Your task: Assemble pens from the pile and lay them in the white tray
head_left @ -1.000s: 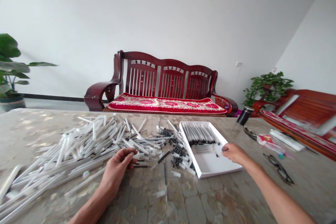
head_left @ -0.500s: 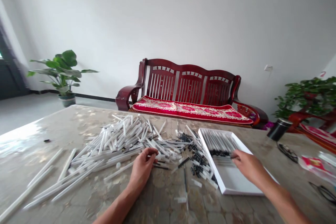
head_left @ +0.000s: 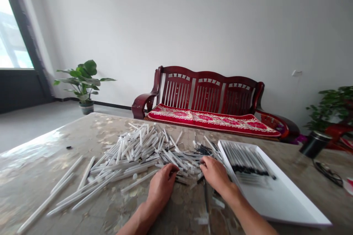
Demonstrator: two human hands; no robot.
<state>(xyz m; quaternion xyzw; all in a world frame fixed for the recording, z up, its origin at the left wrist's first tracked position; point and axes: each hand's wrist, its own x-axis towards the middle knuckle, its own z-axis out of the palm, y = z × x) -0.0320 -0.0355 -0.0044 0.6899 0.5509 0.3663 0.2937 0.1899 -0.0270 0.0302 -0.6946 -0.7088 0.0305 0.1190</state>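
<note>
My left hand (head_left: 163,183) rests at the near edge of a heap of white pen barrels (head_left: 138,143), its fingers curled together; whatever they hold is hidden. Thin black refills (head_left: 181,181) stick out beside its fingertips. My right hand (head_left: 216,173) is closed over the small black and clear pen parts between the heap and a white box lid (head_left: 296,198). Its fingertips are bent inward, and I cannot make out what is in them. Inside the lid, a row of clear pens with black ends (head_left: 245,156) lies side by side.
Loose long white barrels (head_left: 66,187) lie at the left of the table (head_left: 102,213). A black cylinder (head_left: 316,144) and a dark cable (head_left: 328,172) sit at the right. Beyond the table stands a red wooden bench (head_left: 206,95); a potted plant (head_left: 85,84) is at back left.
My right hand has moved left, out of the white box lid to the small parts. My left hand stays by the heap with fingers still curled. The view has turned slightly left.
</note>
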